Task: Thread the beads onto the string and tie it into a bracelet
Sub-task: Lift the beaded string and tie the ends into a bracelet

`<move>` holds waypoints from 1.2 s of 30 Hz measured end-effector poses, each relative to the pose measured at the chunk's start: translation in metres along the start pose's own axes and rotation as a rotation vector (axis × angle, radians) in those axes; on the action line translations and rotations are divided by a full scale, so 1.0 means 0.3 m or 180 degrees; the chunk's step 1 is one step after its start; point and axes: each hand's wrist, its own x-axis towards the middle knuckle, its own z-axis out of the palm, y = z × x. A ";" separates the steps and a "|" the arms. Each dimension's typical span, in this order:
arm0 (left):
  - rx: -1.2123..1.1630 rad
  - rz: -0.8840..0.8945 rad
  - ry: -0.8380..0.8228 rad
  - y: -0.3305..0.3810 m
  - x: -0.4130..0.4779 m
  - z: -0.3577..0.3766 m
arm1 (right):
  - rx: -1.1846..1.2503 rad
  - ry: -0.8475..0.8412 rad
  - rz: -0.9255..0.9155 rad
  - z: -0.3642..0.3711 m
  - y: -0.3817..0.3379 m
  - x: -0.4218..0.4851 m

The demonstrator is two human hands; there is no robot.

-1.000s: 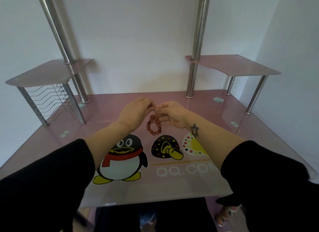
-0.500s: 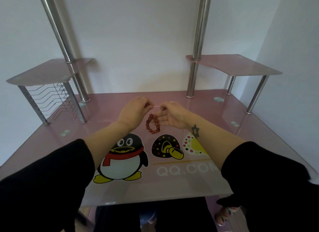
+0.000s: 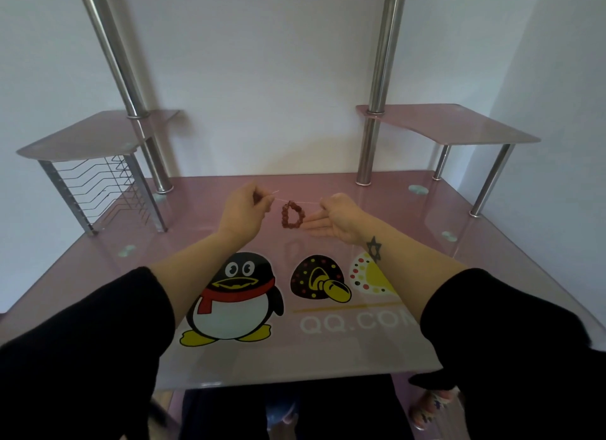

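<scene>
A loop of dark red beads hangs in the air above the pink glass desk, between my two hands. A thin pale string runs out of the top of the loop to both sides and is stretched taut. My left hand pinches the left string end in curled fingers. On the other side, my right hand pinches the right end between thumb and forefinger, its other fingers straight and pointing toward the beads.
Two raised pink corner shelves stand at the back: the left shelf over a wire rack, the right shelf on thin legs. Two steel posts rise from the desk's rear. Cartoon prints cover the desk's middle.
My hands have moved apart, left going left and right going right, pulling the string ends taut. The bead loop now hangs free between them instead of tucked against my fingers.
</scene>
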 end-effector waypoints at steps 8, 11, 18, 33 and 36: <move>0.0061 -0.0472 0.0021 -0.041 0.012 0.003 | -0.0109 0.0690 -0.0087 -0.022 0.021 0.035; 0.0071 -0.0563 -0.0074 -0.038 0.015 0.015 | 0.0059 0.0852 -0.0132 -0.015 0.024 0.043; -0.0190 -0.0578 -0.0160 -0.016 0.028 0.019 | 0.0640 0.0786 -0.0280 -0.009 0.018 0.052; -0.1718 -0.1354 -0.0953 0.038 -0.027 0.081 | 0.1165 -0.0082 -0.0436 0.053 -0.015 0.022; -0.1952 -0.1520 -0.1107 0.049 -0.031 0.080 | 0.0706 0.0145 -0.0454 0.043 0.002 0.030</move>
